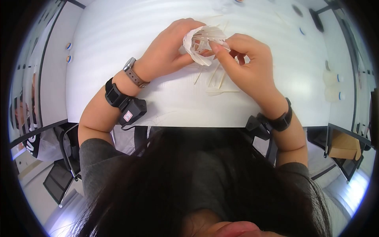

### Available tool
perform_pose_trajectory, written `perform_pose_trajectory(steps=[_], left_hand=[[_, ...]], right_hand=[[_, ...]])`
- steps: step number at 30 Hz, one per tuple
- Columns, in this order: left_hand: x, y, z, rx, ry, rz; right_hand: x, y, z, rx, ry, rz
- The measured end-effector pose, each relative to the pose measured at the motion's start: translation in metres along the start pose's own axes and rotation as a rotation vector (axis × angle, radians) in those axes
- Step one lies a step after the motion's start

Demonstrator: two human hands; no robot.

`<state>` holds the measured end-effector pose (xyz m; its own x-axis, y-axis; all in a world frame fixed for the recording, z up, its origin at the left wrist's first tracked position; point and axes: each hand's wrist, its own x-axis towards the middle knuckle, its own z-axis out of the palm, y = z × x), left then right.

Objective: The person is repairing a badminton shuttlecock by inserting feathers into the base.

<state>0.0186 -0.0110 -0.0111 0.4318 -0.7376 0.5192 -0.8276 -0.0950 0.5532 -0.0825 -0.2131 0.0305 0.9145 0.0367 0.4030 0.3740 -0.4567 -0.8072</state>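
A white, ring-shaped piece with a jagged, pleated rim (192, 48) is held above the table, its opening facing the camera. My left hand (169, 49) wraps round its left side, fingers behind it and thumb under its lower edge. The thumb and index finger of my right hand (248, 59) pinch its right rim. Thin pale pieces show inside the opening, too small to tell apart. Below and between the hands, several thin pale sticks (222, 81) and a flat-ended pale piece (215, 93) lie on the white table (177, 106).
Two small bottles with blue and orange marks (69, 59) stand at the table's left edge. Two translucent bottles with blue caps (332, 94) lie at the right. A dark object (316, 20) is at the upper right. An open cardboard box (344, 146) sits below the table's right side.
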Motion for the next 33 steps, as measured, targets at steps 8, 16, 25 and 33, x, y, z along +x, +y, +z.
perform_pose_trajectory(steps=[8, 16, 25, 33], left_hand=[[-0.0002, 0.0026, -0.0005, 0.008, -0.011, -0.023], [-0.0013, 0.0009, 0.0003, -0.003, -0.028, -0.027], [-0.0017, 0.0002, -0.0013, -0.002, -0.041, -0.009], [-0.0012, 0.0008, -0.0006, -0.002, -0.025, -0.010]], right_hand=[[0.0001, -0.0009, -0.0018, -0.035, -0.015, -0.017], [0.0001, -0.0012, -0.0028, -0.045, -0.019, -0.028], [-0.0005, -0.0009, -0.0033, 0.014, -0.048, 0.013], [-0.0003, -0.0016, -0.0036, -0.002, -0.042, 0.004]])
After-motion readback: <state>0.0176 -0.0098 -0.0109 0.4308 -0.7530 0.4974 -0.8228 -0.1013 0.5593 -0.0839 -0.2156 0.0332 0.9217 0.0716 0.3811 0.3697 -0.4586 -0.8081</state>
